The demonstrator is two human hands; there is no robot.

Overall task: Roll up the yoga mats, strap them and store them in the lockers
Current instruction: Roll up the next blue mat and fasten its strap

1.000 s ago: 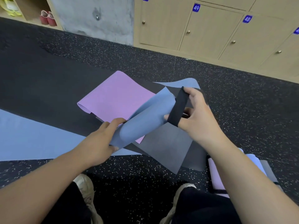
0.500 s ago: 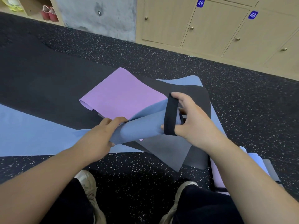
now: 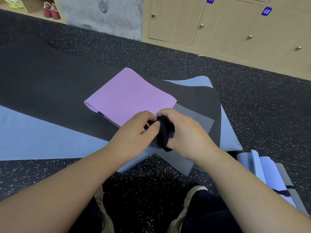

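My left hand [image 3: 134, 132] grips a rolled blue mat [image 3: 134, 161], and only the roll's near end shows below my wrists. Right beside it, my right hand [image 3: 188, 132] holds a black strap [image 3: 164, 137] that is bunched around the roll between the two hands. Under them a purple mat [image 3: 127, 98] and a grey mat [image 3: 193, 120] lie on a long black mat [image 3: 50, 91]. A flat blue mat [image 3: 33, 140] stretches off to the left. The closed wooden lockers [image 3: 218, 22], numbered 48 and 49, stand at the back.
Strapped rolled mats [image 3: 262, 174] lie on the floor at my right. The floor [image 3: 260, 101] is black speckled rubber. A concrete pillar [image 3: 104, 15] and a shelf with red shoes [image 3: 50, 10] stand at the back left. My shoes [image 3: 193, 199] are below.
My hands have come together over the roll. The right hand slid the black strap along the blue roll toward the left hand, and the roll dropped lower over the mats.
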